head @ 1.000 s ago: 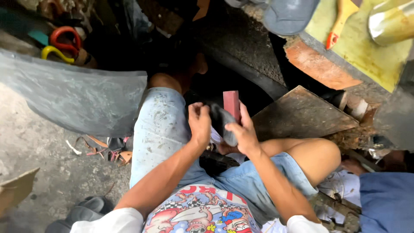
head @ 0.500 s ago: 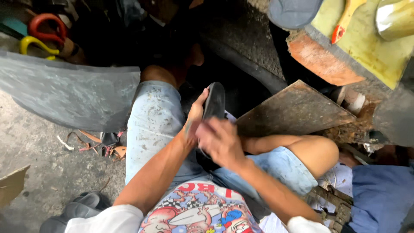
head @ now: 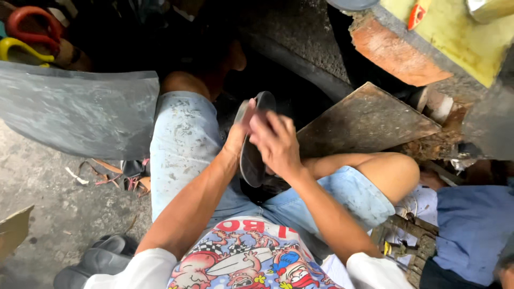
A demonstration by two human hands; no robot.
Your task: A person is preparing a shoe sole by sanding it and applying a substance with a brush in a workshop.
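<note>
Over the lap, on the denim shorts (head: 182,144): dark oval sole (head: 252,160), stood on edge now vs. lying flatter 1 s ago. Gripping its left rim w/ left hand (head: 237,132), fingers closed round the edge, thumb up near the top. Pressing on its face w/ right hand (head: 277,144), fingers (head: 266,122) bent & spread across the rubber, closed on nothing else. No sign of the red block seen at the sole's right side 1 s ago; gone from the right hand, hidden or set down, can't tell which. Reads as block-rubbing paused and surface felt or wiped w/ bare fingers, a judgement only. Containers: only one sure, a metal can (head: 488,6) far up-right of the sole, on the yellow-green board (head: 455,37), cut by the frame edge, contents not visible. Just left of the can, an orange-handled tool (head: 417,13). Grey round rim (head: 353,3) up-right of the sole, maybe a bowl, inside hidden. Left of the sole, grey rubber sheet (head: 75,109); right of it, worn wooden board (head: 364,120), apart from the sole.
</note>
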